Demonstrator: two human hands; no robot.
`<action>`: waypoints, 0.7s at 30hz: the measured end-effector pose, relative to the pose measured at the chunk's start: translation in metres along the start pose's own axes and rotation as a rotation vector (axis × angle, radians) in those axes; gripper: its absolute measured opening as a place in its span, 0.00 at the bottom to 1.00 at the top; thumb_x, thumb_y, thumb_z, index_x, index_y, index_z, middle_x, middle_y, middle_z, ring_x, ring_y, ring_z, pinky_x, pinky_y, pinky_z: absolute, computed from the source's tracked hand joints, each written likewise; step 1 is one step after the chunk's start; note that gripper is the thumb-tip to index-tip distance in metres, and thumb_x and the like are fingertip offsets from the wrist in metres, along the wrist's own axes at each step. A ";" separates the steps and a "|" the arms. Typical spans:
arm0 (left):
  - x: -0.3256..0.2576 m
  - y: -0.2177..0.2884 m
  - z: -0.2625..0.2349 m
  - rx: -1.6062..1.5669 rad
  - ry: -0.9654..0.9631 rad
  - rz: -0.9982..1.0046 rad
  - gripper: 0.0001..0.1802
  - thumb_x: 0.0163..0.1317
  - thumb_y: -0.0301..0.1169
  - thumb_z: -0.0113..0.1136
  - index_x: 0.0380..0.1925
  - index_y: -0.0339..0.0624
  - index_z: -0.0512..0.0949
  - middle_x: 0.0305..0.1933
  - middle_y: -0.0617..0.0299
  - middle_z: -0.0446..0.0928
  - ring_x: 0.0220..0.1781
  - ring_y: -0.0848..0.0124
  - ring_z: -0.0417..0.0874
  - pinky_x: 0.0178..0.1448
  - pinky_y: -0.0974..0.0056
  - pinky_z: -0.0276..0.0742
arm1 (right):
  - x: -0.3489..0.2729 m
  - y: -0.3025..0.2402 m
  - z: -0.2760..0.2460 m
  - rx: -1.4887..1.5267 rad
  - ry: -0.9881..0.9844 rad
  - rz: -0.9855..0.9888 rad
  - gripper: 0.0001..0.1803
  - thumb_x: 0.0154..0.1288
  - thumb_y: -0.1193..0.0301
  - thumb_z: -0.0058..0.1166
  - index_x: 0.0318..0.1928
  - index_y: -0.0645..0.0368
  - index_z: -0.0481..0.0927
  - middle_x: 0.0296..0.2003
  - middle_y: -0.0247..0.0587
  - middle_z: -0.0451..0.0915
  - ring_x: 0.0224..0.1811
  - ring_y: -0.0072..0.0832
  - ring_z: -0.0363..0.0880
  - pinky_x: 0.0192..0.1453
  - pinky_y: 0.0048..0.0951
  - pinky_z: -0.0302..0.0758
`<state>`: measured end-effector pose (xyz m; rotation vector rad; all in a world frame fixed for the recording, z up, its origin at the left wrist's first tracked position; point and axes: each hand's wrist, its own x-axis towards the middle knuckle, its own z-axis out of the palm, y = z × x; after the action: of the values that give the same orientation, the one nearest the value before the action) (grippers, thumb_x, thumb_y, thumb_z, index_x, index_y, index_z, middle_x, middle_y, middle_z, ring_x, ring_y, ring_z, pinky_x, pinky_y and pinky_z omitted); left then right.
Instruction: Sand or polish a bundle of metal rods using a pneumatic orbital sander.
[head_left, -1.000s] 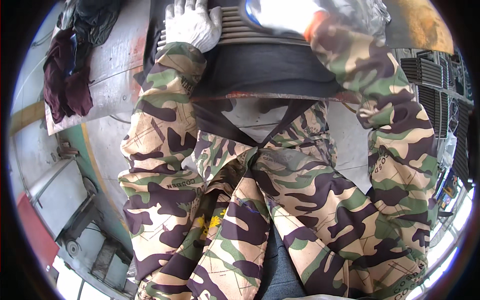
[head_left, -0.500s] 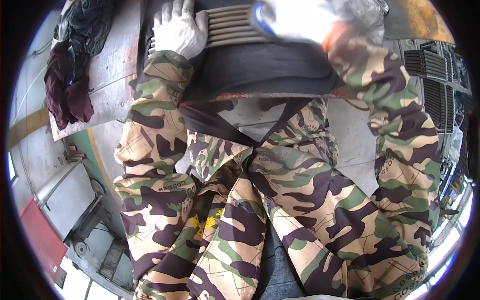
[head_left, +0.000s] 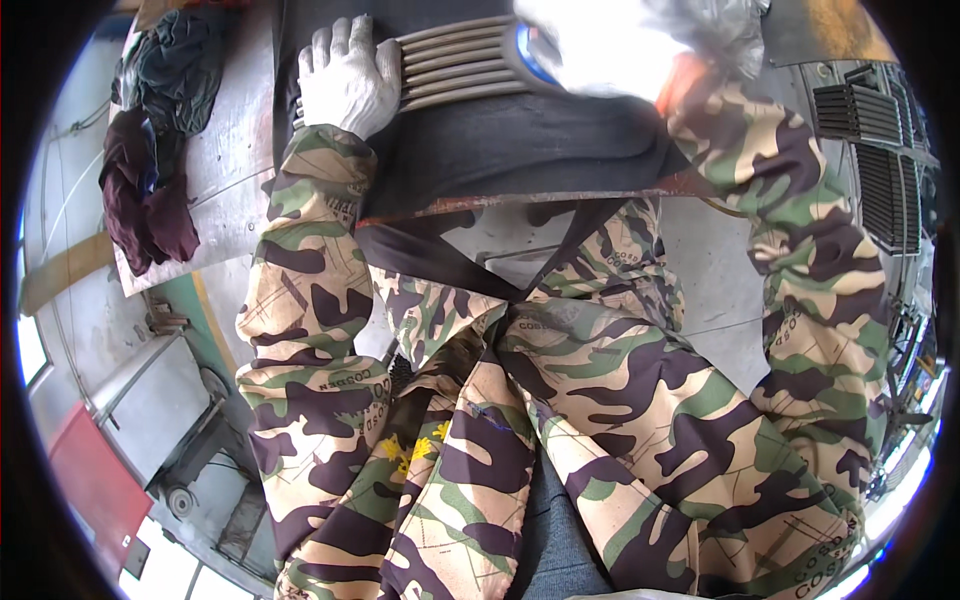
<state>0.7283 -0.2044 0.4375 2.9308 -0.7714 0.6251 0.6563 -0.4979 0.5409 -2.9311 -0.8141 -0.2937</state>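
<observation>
1. Landmark: ribbed metal grille [head_left: 460, 62], lying flat on the dark bench top [head_left: 520, 150], ribs running left to right.
2. Left hand [head_left: 345, 80], white-gloved, rests flat with fingers spread on the grille's left end.
3. Right hand [head_left: 600, 45], gloved and blurred, is over its right end; grip cannot be told.
4. Both hands are equally near.

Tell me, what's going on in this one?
A person in camouflage sleeves works at a dark workbench. The gloved left hand lies flat on a ribbed metal grille, pinning its end down. The right hand, blurred, is over the grille's other end with something blue; its grip cannot be made out. Dark rags lie left.
</observation>
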 end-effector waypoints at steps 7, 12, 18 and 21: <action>-0.002 0.010 -0.009 -0.005 -0.024 0.017 0.28 0.76 0.46 0.51 0.67 0.39 0.77 0.70 0.39 0.76 0.73 0.40 0.73 0.78 0.40 0.63 | 0.017 0.018 0.009 -0.052 0.070 0.045 0.12 0.66 0.64 0.57 0.42 0.58 0.80 0.38 0.54 0.80 0.41 0.53 0.83 0.47 0.51 0.82; -0.008 0.010 -0.012 -0.003 0.029 0.026 0.28 0.76 0.45 0.52 0.66 0.36 0.77 0.69 0.38 0.76 0.72 0.39 0.73 0.77 0.40 0.63 | 0.023 0.014 0.010 -0.026 0.055 0.057 0.12 0.65 0.63 0.58 0.42 0.57 0.80 0.40 0.52 0.80 0.43 0.52 0.84 0.46 0.52 0.83; -0.020 0.014 -0.014 0.000 0.104 0.036 0.26 0.69 0.41 0.57 0.59 0.34 0.80 0.61 0.42 0.80 0.63 0.45 0.77 0.68 0.43 0.68 | 0.012 -0.012 0.005 0.006 -0.083 0.054 0.14 0.66 0.61 0.59 0.45 0.57 0.81 0.42 0.52 0.81 0.46 0.51 0.84 0.50 0.52 0.83; -0.016 0.012 -0.014 0.036 0.179 0.063 0.26 0.69 0.42 0.57 0.59 0.33 0.79 0.62 0.42 0.79 0.64 0.44 0.76 0.69 0.41 0.68 | 0.024 -0.004 0.003 -0.024 -0.014 0.046 0.13 0.65 0.62 0.58 0.44 0.57 0.80 0.41 0.55 0.81 0.44 0.53 0.84 0.48 0.53 0.83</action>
<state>0.7049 -0.2051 0.4430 2.8409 -0.8427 0.9011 0.6752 -0.4819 0.5432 -2.9729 -0.7488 -0.2827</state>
